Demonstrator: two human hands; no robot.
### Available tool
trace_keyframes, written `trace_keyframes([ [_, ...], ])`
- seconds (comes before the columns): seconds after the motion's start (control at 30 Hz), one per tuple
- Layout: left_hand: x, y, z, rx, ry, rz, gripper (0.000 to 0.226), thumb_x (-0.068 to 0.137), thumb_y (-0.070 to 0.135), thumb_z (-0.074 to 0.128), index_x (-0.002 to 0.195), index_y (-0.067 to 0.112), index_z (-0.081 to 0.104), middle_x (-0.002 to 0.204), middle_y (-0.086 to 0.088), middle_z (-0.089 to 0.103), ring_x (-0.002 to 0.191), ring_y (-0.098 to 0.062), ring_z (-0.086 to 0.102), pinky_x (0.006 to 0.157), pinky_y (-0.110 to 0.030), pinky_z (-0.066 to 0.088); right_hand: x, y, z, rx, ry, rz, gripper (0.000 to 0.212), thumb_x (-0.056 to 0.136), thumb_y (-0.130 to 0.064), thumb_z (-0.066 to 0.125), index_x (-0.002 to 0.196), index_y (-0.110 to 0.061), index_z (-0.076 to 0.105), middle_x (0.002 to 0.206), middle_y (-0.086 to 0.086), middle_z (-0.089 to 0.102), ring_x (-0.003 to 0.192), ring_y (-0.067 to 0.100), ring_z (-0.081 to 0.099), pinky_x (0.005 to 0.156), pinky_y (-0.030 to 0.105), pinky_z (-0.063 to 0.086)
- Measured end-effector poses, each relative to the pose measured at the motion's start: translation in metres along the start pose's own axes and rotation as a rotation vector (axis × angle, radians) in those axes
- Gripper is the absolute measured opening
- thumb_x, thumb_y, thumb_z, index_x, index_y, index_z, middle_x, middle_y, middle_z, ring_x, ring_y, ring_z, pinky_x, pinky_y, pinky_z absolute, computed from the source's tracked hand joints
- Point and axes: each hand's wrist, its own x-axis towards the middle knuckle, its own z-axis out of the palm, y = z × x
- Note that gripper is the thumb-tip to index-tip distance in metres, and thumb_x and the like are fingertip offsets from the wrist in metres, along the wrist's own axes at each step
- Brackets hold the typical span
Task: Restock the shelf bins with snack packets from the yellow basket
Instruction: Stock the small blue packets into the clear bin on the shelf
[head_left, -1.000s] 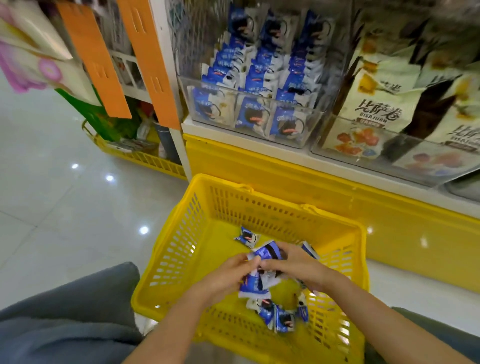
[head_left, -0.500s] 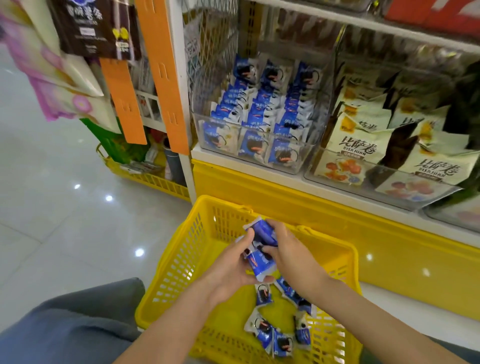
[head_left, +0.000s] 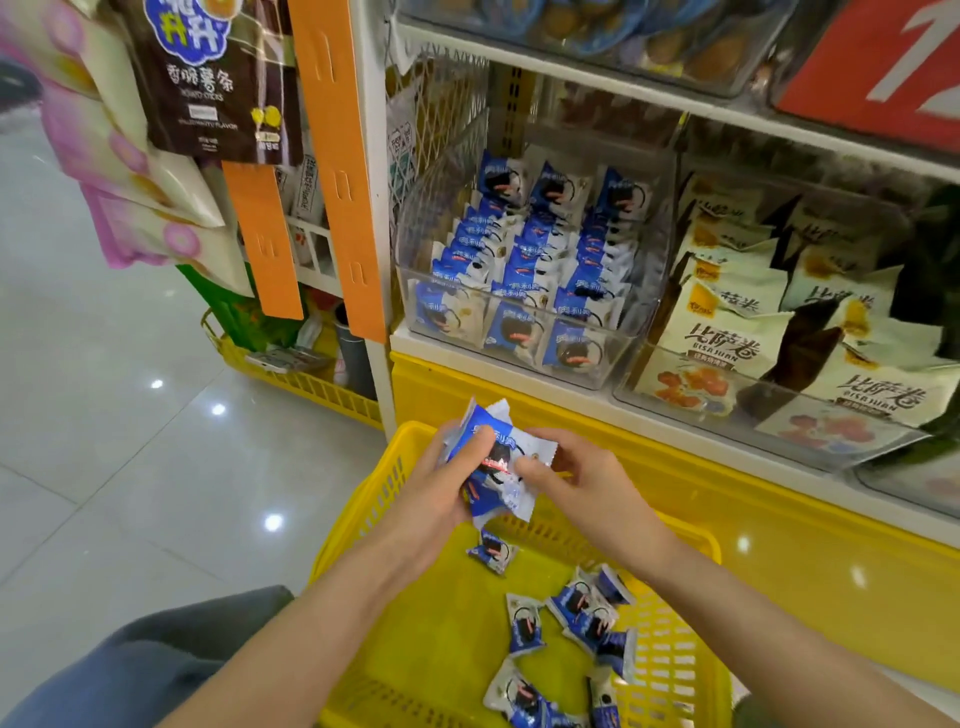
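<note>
Above the yellow basket (head_left: 441, 623), left hand (head_left: 436, 499) and right hand (head_left: 587, 483) together grip snack packets (head_left: 493, 462).

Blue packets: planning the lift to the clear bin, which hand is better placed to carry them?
Probably the left hand: it grips the whole bundle of blue packets, while the right hand only pinches one packet's edge.

A: Arms?
B: Both bare forearms were extended forward, converging at centre.
A: Hands?
B: The left hand (head_left: 441, 486) gripped the packets (head_left: 493, 460), thumb laid across the front. The right hand (head_left: 589, 483) pinched their right edge, fingers curled.
</note>
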Motion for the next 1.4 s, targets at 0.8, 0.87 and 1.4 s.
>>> trace_keyframes([
  [0.8, 0.073, 0.094, -0.037, 0.117, 0.265, 0.378, 0.025, 0.088, 0.027, 0.059, 0.108, 0.037, 0.051, 0.107, 0.014, 0.063, 0.098, -0.001, 0.062, 0.077, -0.025, 0.055, 0.296, -0.097, -0.048, -0.332, 0.533, -0.069, 0.036, 0.089, -0.024, 0.062, 0.121, -0.009, 0.056, 0.123, 0.013, 0.058, 0.111, 0.028, 0.056, 0.091, 0.035, 0.047],
  [0.87, 0.077, 0.097, -0.039, 0.104, 0.275, 0.371, 0.024, 0.087, 0.028, 0.061, 0.105, 0.041, 0.052, 0.105, 0.016, 0.064, 0.098, -0.002, 0.064, 0.077, -0.028, 0.056, 0.314, -0.097, -0.046, -0.331, 0.545, 0.005, 0.031, 0.091, -0.019, 0.059, 0.12, -0.011, 0.056, 0.121, 0.012, 0.06, 0.108, 0.028, 0.058, 0.08, 0.031, 0.048],
  [1.4, 0.084, 0.105, -0.033, 0.032, 0.228, 0.392, 0.027, 0.08, 0.028, 0.067, 0.103, 0.036, 0.056, 0.107, 0.012, 0.066, 0.101, -0.004, 0.063, 0.071, -0.02, 0.055, 0.289, -0.101, -0.061, -0.58, 0.509, -0.215, 0.041, 0.095, -0.027, 0.053, 0.128, -0.004, 0.046, 0.127, 0.016, 0.054, 0.114, 0.031, 0.052, 0.088, 0.033, 0.041],
])
